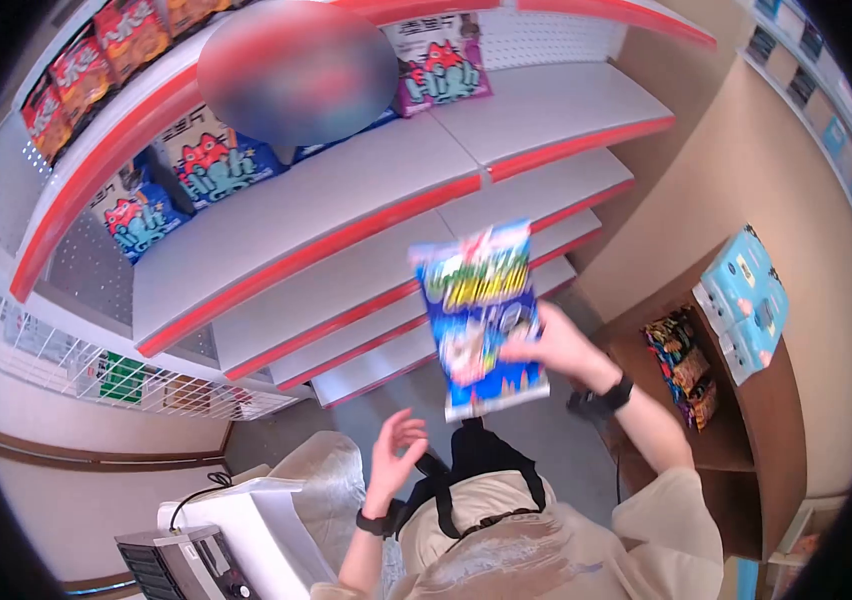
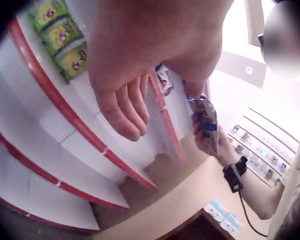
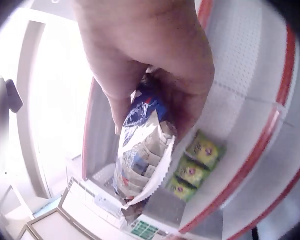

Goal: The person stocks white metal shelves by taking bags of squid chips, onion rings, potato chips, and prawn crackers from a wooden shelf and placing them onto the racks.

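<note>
My right hand [image 1: 561, 345] grips a blue snack bag [image 1: 476, 320] by its side edge, thumb across the printed front, the bag held upright before the shelves. In the right wrist view the same bag [image 3: 142, 155] shows edge-on, its crimped end toward the camera and the fingers partly hidden behind it. My left hand [image 1: 398, 455] hangs lower and to the left, apart from the bag, holding nothing. From the left wrist the loosely bent fingers of the left hand [image 2: 135, 80] show, with the bag [image 2: 206, 117] beyond them.
Red-edged white shelves [image 1: 346, 230] span the front; blue bags [image 1: 216, 160] and a purple-edged bag [image 1: 441, 70] stand on an upper one. At right, a brown cabinet [image 1: 781, 430] holds snack packs [image 1: 681, 365], with light-blue packs [image 1: 746, 300] on top. A white box [image 1: 266, 530] stands lower left.
</note>
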Demonstrator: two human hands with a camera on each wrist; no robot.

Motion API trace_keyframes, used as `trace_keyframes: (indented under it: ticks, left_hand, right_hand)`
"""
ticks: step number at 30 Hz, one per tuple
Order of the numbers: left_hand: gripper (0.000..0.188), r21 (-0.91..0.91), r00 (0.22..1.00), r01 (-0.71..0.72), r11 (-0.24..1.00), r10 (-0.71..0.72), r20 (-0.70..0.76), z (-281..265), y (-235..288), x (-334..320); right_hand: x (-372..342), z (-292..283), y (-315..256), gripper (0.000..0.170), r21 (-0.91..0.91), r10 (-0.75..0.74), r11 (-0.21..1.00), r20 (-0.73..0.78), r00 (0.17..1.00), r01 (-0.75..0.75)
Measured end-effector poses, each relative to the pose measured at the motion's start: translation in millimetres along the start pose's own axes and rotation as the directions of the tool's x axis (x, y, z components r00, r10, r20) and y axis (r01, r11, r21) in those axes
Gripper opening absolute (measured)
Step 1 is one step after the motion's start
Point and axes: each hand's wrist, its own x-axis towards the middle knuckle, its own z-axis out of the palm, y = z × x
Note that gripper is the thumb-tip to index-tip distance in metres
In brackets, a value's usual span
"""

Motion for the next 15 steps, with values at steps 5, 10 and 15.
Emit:
trace_keyframes:
  ticks: [5, 10, 15]
  left_hand:
    - [0.044, 0.28, 0.933, 0.275, 0.92, -0.185, -0.309, -21.9, -86.0, -52.6]
    - [0.044, 0.333, 0.823, 0.503, 0.797, -0.325, -0.465, -20.2, -147.9, -101.0]
    - [0.04, 0.307, 0.742, 0.588, 0.748, -0.347, -0.573, 58.0, -150.4, -78.5]
  right_hand:
    - [49.3, -110.9, -62.3, 0.043, 0.029, -0.21, 0.975, -0.193, 0.958, 0.22]
    - [114.0, -208.2, -116.4, 0.042, -0.039, -0.314, 0.949, -0.166, 0.935, 0.312]
    - [184.1, -289.9, -139.1, 0.047, 0.035, -0.2, 0.979, -0.053, 0.978, 0.201]
